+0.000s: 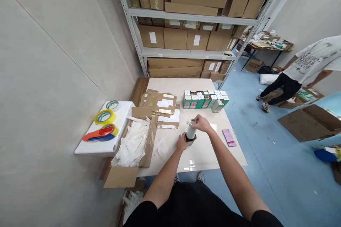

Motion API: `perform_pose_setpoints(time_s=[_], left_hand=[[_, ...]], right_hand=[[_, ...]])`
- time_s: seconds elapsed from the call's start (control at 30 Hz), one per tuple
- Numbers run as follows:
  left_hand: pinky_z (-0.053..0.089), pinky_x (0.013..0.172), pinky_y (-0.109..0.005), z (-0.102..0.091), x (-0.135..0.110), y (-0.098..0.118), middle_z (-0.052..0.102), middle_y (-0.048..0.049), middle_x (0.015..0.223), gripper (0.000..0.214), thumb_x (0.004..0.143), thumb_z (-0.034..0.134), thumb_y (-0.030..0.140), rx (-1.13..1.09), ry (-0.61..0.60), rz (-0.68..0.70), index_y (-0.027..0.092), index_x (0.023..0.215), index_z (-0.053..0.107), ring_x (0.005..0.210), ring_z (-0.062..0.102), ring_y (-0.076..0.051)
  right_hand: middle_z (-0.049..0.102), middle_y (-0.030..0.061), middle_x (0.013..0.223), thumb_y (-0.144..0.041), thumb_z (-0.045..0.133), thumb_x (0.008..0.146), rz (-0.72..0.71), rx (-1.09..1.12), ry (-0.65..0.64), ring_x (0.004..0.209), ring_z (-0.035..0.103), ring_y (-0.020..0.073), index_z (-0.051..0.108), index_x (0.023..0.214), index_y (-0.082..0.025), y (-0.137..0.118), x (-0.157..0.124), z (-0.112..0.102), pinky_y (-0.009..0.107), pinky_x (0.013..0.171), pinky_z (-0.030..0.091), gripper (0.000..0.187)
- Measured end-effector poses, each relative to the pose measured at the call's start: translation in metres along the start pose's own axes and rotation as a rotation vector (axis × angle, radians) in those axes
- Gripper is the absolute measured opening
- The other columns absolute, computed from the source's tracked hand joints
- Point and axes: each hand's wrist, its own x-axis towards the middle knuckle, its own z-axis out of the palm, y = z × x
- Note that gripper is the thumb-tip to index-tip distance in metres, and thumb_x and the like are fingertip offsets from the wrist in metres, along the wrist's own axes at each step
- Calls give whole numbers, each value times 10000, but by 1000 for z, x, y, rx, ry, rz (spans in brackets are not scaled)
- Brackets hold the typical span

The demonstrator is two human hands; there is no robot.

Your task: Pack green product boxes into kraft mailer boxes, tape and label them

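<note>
The white cylinder stands upright near the middle of the worktop, its dark lower end just above the surface; it is held at both ends.

The left hand is at the base; its grip is curled round the dark lower end from the left; the forearm runs in low from the near edge, elbow bent.

The right hand sits over the top; its grip is pinched down on the upper end, knuckles up, wrist slightly raised; the forearm crosses the worktop diagonally from the lower right.

A pink flat item, blurred, lies near the right hand; a row of green-and-white boxes stands further back.

Flattened cardboard pieces lie at the rear left; an open carton of white wrapping sits at the left edge.

Tape rolls and an orange dispenser rest on a white side ledge.

Another person bends over well apart on the right, beside the shelving rack of cartons.
</note>
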Motion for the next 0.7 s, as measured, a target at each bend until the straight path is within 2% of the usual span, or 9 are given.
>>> perform_pose_setpoints(time_s=[0.07, 0.13, 0.23, 0.33, 0.4, 0.47, 0.53, 0.6, 0.7], left_hand=[[471, 1023, -387, 2, -3, 5, 442, -145, 1594, 956, 675, 899, 405, 44, 2, -3, 307, 1519, 461, 1318, 585, -366], [447, 1073, -443, 0, -7, 11, 295, -173, 1688, 1104, 594, 950, 391, 108, -3, -2, 310, 1561, 423, 1395, 507, -435], [387, 1143, -521, -13, -14, 21, 156, -186, 1742, 1347, 466, 1007, 349, 142, -14, 57, 298, 1626, 323, 1496, 345, -506], [314, 1211, -515, -42, -21, 31, 233, -186, 1725, 1401, 483, 1003, 397, 1, 12, 163, 253, 1656, 252, 1552, 273, -449], [313, 1216, -503, -66, -28, 47, 389, -187, 1655, 1254, 592, 960, 438, -176, 59, 203, 239, 1641, 301, 1528, 351, -398], [391, 1159, -485, -90, -38, 76, 538, -176, 1535, 1020, 739, 874, 459, -372, 160, 293, 253, 1608, 379, 1451, 470, -357], [463, 1083, -453, -109, -51, 116, 544, -159, 1513, 954, 838, 794, 470, -529, 304, 434, 307, 1639, 301, 1349, 565, -307], [481, 1066, -419, -121, -67, 160, 499, -137, 1544, 1110, 798, 844, 441, -558, 383, 591, 365, 1671, 163, 1288, 601, -273], [490, 1059, -397, -127, -87, 215, 577, -101, 1424, 1268, 652, 961, 372, -439, 390, 655, 350, 1668, 203, 1164, 652, -256]], right_hand=[[624, -38, 760, -415, 777, 665, -140, 73, 76, 690, 566, 168, 564, 859, -247, -18, 2, -37, 275, 641, 400, 334], [612, -39, 772, -429, 749, 686, -253, 118, 139, 711, 546, 166, 576, 871, -240, -34, 2, -66, 271, 652, 396, 316], [592, -40, 774, -428, 748, 690, -345, 181, 149, 714, 529, 160, 599, 881, -229, -52, 2, -95, 264, 655, 401, 313], [601, -35, 794, -412, 766, 688, -401, 244, 137, 730, 540, 160, 638, 923, -219, -61, 0, -109, 268, 687, 426, 330], [622, -24, 815, -410, 778, 688, -435, 286, 140, 766, 562, 170, 667, 948, -213, -63, -3, -113, 277, 717, 444, 345], [641, -15, 828, -424, 786, 692, -465, 321, 143, 794, 579, 178, 692, 954, -211, -65, -7, -116, 281, 731, 455, 350], [652, -13, 826, -452, 797, 694, -483, 352, 134, 779, 581, 174, 708, 955, -210, -67, -12, -119, 277, 715, 457, 367], [653, -20, 808, -476, 811, 687, -496, 387, 106, 734, 570, 161, 715, 958, -207, -69, -17, -123, 273, 686, 454, 394], [652, -26, 777, -485, 823, 680, -492, 439, 59, 697, 571, 156, 722, 943, -200, -69, -24, -128, 281, 673, 465, 400]])
